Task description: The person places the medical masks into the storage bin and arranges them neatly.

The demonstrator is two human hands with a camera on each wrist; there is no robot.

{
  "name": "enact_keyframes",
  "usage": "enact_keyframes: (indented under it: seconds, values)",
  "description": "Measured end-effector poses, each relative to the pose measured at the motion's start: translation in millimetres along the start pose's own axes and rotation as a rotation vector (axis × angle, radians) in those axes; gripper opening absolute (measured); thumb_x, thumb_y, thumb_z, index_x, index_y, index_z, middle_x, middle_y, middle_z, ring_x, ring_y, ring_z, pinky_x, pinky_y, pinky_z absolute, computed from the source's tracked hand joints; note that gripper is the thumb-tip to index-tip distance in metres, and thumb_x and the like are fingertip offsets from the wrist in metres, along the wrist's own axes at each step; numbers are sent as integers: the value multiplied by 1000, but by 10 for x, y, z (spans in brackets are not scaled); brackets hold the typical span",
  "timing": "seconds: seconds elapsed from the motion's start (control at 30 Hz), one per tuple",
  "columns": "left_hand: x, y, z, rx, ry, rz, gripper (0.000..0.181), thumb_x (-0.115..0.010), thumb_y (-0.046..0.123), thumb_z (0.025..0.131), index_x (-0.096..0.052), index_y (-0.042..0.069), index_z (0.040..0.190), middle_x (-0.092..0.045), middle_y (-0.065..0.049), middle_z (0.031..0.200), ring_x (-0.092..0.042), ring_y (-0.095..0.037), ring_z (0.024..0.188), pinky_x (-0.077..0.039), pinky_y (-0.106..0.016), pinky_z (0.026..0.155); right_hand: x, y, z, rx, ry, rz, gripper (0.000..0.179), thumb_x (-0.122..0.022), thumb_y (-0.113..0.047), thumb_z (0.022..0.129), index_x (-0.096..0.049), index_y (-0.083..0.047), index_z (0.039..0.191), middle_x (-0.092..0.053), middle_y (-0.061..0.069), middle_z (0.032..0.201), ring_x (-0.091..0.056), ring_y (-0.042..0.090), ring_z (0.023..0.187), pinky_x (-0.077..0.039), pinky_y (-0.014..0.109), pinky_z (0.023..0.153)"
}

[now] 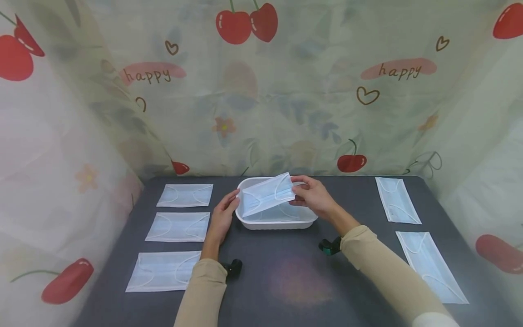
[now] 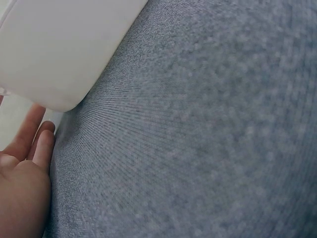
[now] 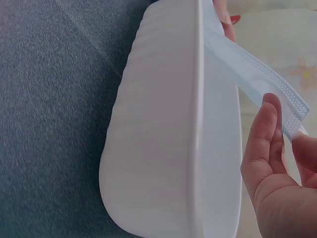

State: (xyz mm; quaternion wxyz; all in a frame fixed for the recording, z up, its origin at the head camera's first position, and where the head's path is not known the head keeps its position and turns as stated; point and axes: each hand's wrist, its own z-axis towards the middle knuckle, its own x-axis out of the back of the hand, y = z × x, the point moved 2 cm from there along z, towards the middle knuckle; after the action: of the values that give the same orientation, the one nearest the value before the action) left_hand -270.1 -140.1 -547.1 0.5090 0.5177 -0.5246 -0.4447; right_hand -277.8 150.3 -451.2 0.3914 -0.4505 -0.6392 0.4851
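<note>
My right hand (image 1: 313, 196) pinches one end of a light blue face mask (image 1: 265, 194) over a white plastic tray (image 1: 278, 225). The mask is tilted, its right end raised, its ear loops facing up. In the right wrist view the thumb and fingers (image 3: 270, 134) meet at the mask's end. Beside the tray's left end is my left hand (image 1: 222, 215), fingertips right at the rim and near the mask's left end. Its fingers (image 2: 44, 146) look fairly straight against the tray in the left wrist view. Another mask (image 1: 288, 211) shows inside the tray.
Three masks lie in a column at the left, the nearest mask (image 1: 159, 271) partly behind the left forearm. At the right lie an upper mask (image 1: 398, 200) and a lower mask (image 1: 431, 265). The dark table (image 1: 282, 268) backs onto a printed curtain (image 1: 286, 104).
</note>
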Motion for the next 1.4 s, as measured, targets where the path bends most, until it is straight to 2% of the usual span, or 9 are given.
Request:
enact_keyframes:
  seconds: [0.37, 0.53, 0.67, 0.8, 1.03, 1.13, 1.23, 1.4]
  values:
    - [0, 12, -24, 8, -3, 24, 37, -61, 42, 102, -61, 37, 138, -55, 0, 150, -46, -21, 143, -30, -49, 125, -91, 77, 14, 24, -23, -61, 42, -55, -8, 105, -49, -5, 146, -65, 25, 127, -72, 15, 86, -63, 37, 86]
    - [5, 4, -26, -3, -5, 27, 38, -61, 40, 102, -60, 35, 140, -55, -1, 151, -46, -22, 144, -31, -49, 125, -96, 103, 44, 27, -39, -127, 42, -54, -8, 105, -48, -4, 146, -63, 26, 128, -72, 16, 89, -63, 39, 87]
    - [9, -2, -26, -4, -1, 31, 38, -61, 40, 102, -61, 35, 139, -55, -1, 151, -47, -23, 144, -31, -49, 124, -92, 96, 32, 15, -47, -260, 49, -56, -12, 105, -44, -5, 151, -62, 25, 132, -71, 22, 97, -63, 39, 87]
    - [12, -6, -22, 3, 0, 35, 37, -61, 41, 102, -61, 37, 138, -55, 0, 150, -46, -22, 144, -31, -49, 124, -90, 67, -5, 22, -86, -395, 60, -59, -16, 104, -34, -1, 157, -57, 27, 143, -67, 29, 113, -62, 41, 89]
    - [9, 7, -18, 5, 1, 46, 36, -60, 43, 102, -61, 38, 138, -55, 2, 151, -46, -22, 145, -32, -50, 124, -55, 21, -54, 23, -101, -602, 74, -57, -34, 104, -21, -4, 162, -52, 28, 150, -72, 33, 109, -53, 48, 103]
    - [9, 7, -20, -1, -2, 40, 38, -60, 42, 102, -60, 36, 140, -54, 0, 152, -46, -23, 145, -32, -50, 124, -43, 9, -70, 49, -101, -634, 76, -57, -35, 104, -19, -4, 162, -42, 27, 158, -63, 38, 127, -46, 52, 113]
    - [10, 4, -20, -3, -5, 33, 40, -60, 41, 102, -60, 33, 141, -54, -2, 152, -46, -23, 145, -32, -50, 124, -35, -1, -87, 73, -91, -663, 76, -56, -37, 104, -19, -5, 162, -31, 21, 165, -47, 40, 144, -38, 54, 119]
    - [7, 6, -17, -1, -5, 25, 39, -60, 39, 103, -60, 31, 141, -56, -4, 151, -48, -23, 143, -33, -48, 124, -13, -19, -125, 65, -45, -732, 75, -53, -47, 104, -22, -13, 163, -27, 12, 169, -33, 38, 153, -29, 60, 123]
